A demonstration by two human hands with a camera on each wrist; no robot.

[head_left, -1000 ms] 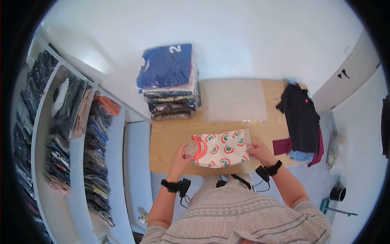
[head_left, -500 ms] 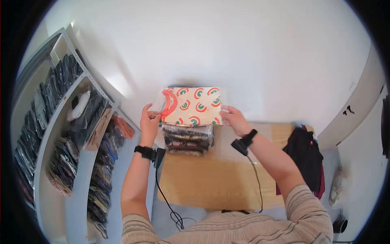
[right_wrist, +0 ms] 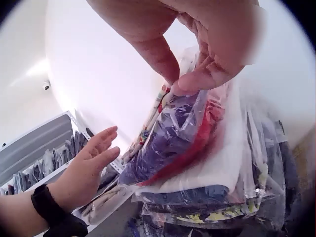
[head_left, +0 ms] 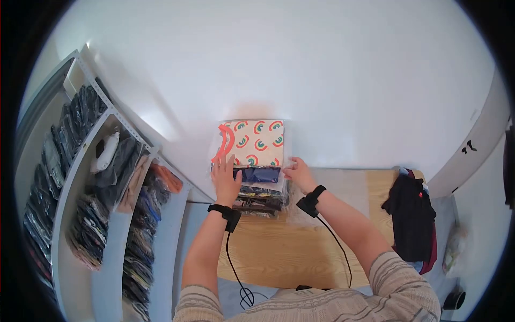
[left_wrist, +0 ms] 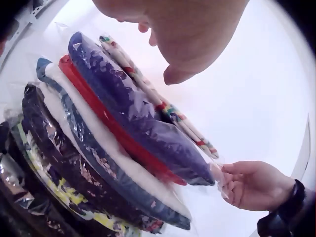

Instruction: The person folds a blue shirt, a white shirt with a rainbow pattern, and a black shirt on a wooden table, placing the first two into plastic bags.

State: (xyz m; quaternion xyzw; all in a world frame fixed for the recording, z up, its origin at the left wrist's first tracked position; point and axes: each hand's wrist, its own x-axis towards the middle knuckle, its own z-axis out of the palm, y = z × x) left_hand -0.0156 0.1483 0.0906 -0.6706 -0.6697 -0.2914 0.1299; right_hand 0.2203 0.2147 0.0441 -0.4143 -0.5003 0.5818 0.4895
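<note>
A rainbow-print garment (head_left: pixel 255 142) with a coral neckline lies on top of a stack of bagged folded clothes (head_left: pixel 260 201), just above a blue bagged garment (head_left: pixel 260 175). The left hand (head_left: pixel 226 181) is spread with straight fingers at the garment's lower left edge. At the stack's right side, the right hand (head_left: pixel 300 174) pinches the edge of clear plastic. In the right wrist view, thumb and finger of the right hand (right_wrist: pixel 197 54) meet on the plastic beside the blue garment (right_wrist: pixel 165 140). The left wrist view shows the printed garment (left_wrist: pixel 158 101) edge-on over the blue one.
Shelves (head_left: pixel 110 225) packed with bagged clothes stand at the left. A clear plastic sheet or bag (head_left: pixel 338 193) lies on the wooden table (head_left: pixel 284 252) right of the stack. Dark clothing (head_left: pixel 412 220) is piled at the table's right end. Cables hang from both wrists.
The printed garment has gone from the near table edge up onto the stack. The left hand has let go of its left edge and moved right, fingers spread; the right hand still pinches plastic.
</note>
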